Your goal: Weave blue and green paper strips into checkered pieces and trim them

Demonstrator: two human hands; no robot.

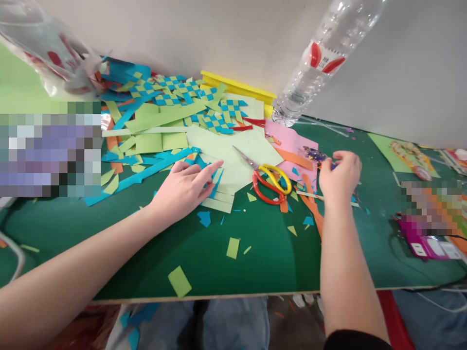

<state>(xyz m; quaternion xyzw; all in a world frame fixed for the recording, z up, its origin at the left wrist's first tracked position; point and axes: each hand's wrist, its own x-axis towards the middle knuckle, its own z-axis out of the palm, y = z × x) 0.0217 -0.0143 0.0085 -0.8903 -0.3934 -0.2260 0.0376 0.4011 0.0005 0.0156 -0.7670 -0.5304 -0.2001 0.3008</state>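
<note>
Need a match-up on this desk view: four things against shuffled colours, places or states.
1 scissors
2 woven paper pieces
3 pink sheet
4 right hand

A partly covered by an orange strip
B at a small purple item
C one red handle loop, one yellow
D blue-and-green checks

1-C, 2-D, 3-A, 4-B

A pale green paper sheet point(242, 143) with angular edges is lying roughly flat at the person's twelve o'clock. A small dark purple item point(315, 155), blurred and partly hidden, is sitting at one o'clock.
</note>
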